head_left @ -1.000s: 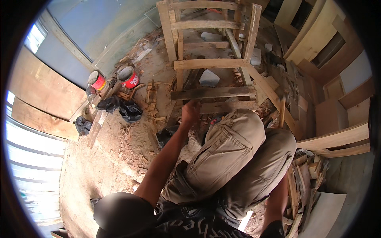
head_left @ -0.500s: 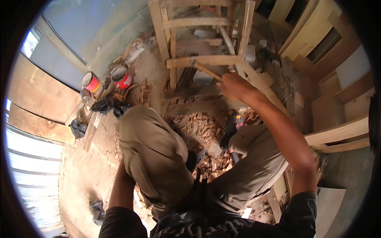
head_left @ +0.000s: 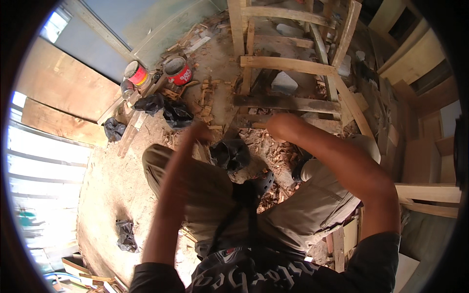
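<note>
My left hand (head_left: 198,132) is raised over my left knee, blurred, its fingers not readable. A dark, crumpled, bag-like thing (head_left: 229,155) lies just below and between my hands, apparently touched by neither. My right hand (head_left: 281,128) looks rounded and closed in front of the wooden frame's lower rails. Its fingers face away, so whatever it grips is hidden; no hammer shows now. The wooden frame (head_left: 288,64), with posts and crossbars, stands ahead to the right. Wood chips (head_left: 273,195) cover the ground between my legs.
Two paint cans, one yellow and red (head_left: 137,74) and one red (head_left: 177,71), stand far left beside black plastic bags (head_left: 163,110). Another black bag (head_left: 126,236) lies at left. Wooden cabinet-like panels (head_left: 420,146) line the right side. Loose boards lie near the frame.
My left arm has come up from beside my leg to over my knee. My right hand has lowered, and the hammer it held is no longer visible. The view has shifted left.
</note>
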A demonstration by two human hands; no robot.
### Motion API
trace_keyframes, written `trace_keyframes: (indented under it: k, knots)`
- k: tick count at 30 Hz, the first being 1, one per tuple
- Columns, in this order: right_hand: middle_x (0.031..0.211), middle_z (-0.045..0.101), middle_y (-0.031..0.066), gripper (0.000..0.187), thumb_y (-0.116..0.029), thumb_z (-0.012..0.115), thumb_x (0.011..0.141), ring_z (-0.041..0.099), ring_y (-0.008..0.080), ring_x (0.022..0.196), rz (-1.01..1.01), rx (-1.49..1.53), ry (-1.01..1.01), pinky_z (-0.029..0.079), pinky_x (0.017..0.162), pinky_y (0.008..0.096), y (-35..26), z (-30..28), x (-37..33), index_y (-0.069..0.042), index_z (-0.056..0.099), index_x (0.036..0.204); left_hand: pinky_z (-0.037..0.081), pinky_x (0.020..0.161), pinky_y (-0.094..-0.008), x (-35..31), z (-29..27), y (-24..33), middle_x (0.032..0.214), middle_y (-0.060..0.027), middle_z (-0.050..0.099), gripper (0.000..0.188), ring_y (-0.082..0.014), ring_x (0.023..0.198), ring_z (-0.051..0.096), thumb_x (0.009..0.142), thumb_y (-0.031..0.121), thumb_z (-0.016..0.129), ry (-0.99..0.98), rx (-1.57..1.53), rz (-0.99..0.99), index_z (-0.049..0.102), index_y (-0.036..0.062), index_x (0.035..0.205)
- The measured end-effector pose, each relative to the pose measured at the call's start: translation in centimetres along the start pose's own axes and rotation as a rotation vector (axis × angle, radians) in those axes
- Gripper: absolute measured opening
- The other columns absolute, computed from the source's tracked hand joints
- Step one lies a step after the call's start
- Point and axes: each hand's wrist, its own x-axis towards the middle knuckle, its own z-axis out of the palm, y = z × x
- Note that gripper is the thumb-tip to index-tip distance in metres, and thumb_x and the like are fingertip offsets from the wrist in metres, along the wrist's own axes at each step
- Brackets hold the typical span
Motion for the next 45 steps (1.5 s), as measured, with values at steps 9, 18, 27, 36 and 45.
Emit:
trace_keyframes:
  k: [9, 18, 27, 36, 45]
  knots:
    - [0.081, 0.071, 0.0187, 0.017, -0.005, 0.066, 0.075, 0.071, 0.0308, 0.081, -0.201, -0.084, 0.357, 0.056, 0.067, 0.0437, -3.0, 3.3, 1.8, -0.001, 0.076, 0.089, 0.050, 0.094, -0.0489, 4.0, 19.1, -1.6, 0.115, -0.0259, 0.066, 0.040, -0.0412, 0.111, 0.062, 0.082, 0.018, 0.060, 0.612, -0.517, 0.016, 0.064, 0.0004, 0.118]
    - [0.081, 0.070, 0.0197, 0.016, -0.006, 0.063, 0.078, 0.071, 0.0336, 0.077, 0.011, 0.265, 0.327, 0.057, 0.071, 0.0473, -6.6, 7.4, -3.0, 0.005, 0.072, 0.084, 0.047, 0.098, -0.0494, 8.6, 19.9, -1.9, 0.118, -0.0193, 0.066, 0.033, -0.0352, 0.114, 0.061, 0.085, 0.024, 0.059, 0.452, -0.121, -0.047, 0.069, 0.0026, 0.108]
    - [0.081, 0.066, 0.0292, 0.018, -0.006, 0.061, 0.077, 0.069, 0.0410, 0.080, 0.154, 0.638, 0.341, 0.057, 0.073, 0.0501, -7.6, 9.6, -3.8, 0.009, 0.069, 0.084, 0.051, 0.094, -0.0469, 10.9, 19.7, 0.2, 0.113, -0.0155, 0.069, 0.026, -0.0322, 0.107, 0.066, 0.092, 0.024, 0.054, 0.342, 0.139, -0.039, 0.074, 0.0102, 0.104]
    - [0.080, 0.068, 0.0270, 0.017, -0.006, 0.062, 0.076, 0.070, 0.0405, 0.076, 0.141, 0.540, 0.328, 0.057, 0.072, 0.0484, -6.8, 10.2, -2.2, 0.008, 0.071, 0.084, 0.054, 0.091, -0.0444, 11.9, 20.0, -0.4, 0.110, -0.0160, 0.071, 0.029, -0.0355, 0.105, 0.067, 0.093, 0.024, 0.053, 0.418, 0.030, 0.101, 0.074, 0.0084, 0.104]
    - [0.089, 0.072, 0.0183, 0.024, -0.012, 0.069, 0.078, 0.072, 0.0321, 0.083, 0.217, 0.534, 0.220, 0.056, 0.077, 0.0463, -6.4, 11.3, -2.6, 0.003, 0.073, 0.097, 0.053, 0.090, -0.0472, 11.7, 20.2, 1.6, 0.111, -0.0175, 0.070, 0.029, -0.0365, 0.105, 0.066, 0.093, 0.026, 0.055, 0.411, 0.067, 0.140, 0.072, 0.0074, 0.106]
